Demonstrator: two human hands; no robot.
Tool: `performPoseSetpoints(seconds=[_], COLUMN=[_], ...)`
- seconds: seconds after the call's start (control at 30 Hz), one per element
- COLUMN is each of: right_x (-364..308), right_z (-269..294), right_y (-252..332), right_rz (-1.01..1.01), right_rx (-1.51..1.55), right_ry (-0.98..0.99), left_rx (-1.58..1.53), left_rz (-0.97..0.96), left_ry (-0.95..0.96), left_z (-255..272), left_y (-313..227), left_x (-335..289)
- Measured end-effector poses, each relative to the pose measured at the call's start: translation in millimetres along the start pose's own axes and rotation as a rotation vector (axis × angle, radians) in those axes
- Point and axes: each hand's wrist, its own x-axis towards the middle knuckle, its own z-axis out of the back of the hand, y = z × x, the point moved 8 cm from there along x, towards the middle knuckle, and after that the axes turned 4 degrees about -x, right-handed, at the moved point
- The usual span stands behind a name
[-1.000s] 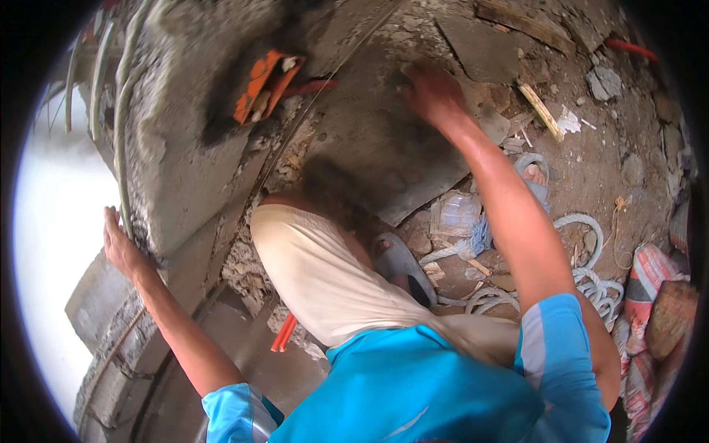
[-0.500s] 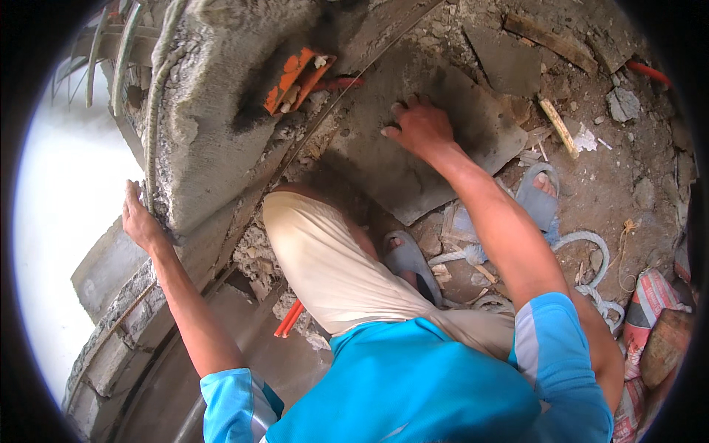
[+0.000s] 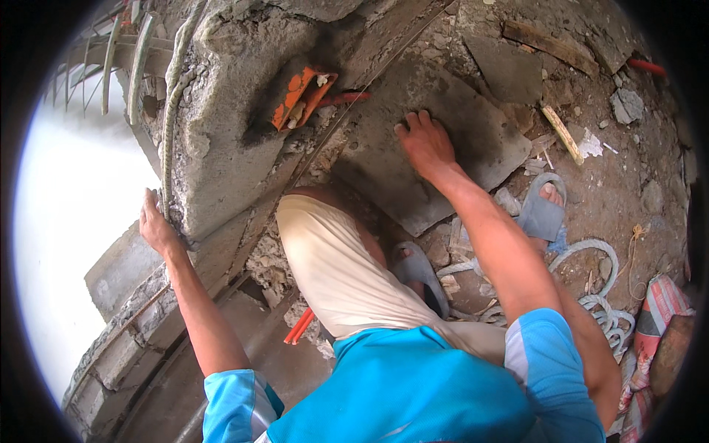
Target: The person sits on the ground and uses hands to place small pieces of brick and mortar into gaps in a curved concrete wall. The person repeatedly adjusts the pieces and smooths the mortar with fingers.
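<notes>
My left hand (image 3: 157,224) is braced at the outer edge of a rough concrete block (image 3: 214,148), fingers stretched out, beside a hanging rope (image 3: 173,111). Its palm side is hidden. My right hand (image 3: 428,144) rests palm down on a flat grey slab (image 3: 443,96) with dark smudges. Its fingers lie on the surface, slightly bent and close together, and nothing shows in them. Left of this hand an orange metal piece (image 3: 303,96) sits in a blackened hollow of the concrete.
A bright drop opens past the left edge, below wooden strips (image 3: 139,70). Orange tubes (image 3: 299,325) stick up beside my knee. Rubble, a wood stick (image 3: 563,134), a plank (image 3: 550,46), a coiled pale rope (image 3: 609,317) and a red-and-white sack (image 3: 657,310) lie to the right.
The whole view has shifted slightly, with the scene moving right and down. My right hand stays on the slab, its fingers drawn closer together. My left hand stays at the concrete edge.
</notes>
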Motion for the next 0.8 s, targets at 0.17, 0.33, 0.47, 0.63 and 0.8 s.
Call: performPoseSetpoints(seconds=[0.17,0.33,0.47,0.63,0.8], right_x=[3.8,5.7,6.7,9.8,23.9], right_z=[-8.4,-5.6,-4.1,-12.1,-8.0], right_y=[-0.3,1.4,5.9,1.0,9.7], right_rz=[-0.028,0.023,0.094,0.103,0.107], right_rx=[-0.031,-0.067,-0.105,-0.028,-0.133], right_ry=[0.083,0.006,-0.018,-0.038,0.07], left_rx=[0.016,0.053,0.114,0.109,-0.173], left_rz=[-0.011,-0.026,-0.041,-0.124,-0.326], left_ry=[-0.014,-0.043,-0.081,-0.141,-0.406], left_z=[-4.5,-5.1,-3.6,-5.2,24.1], left_y=[-4.9,-13.8,-24.0,-38.1,-56.6], left_x=[-7.8,-14.0,-21.4,-28.3,-51.8])
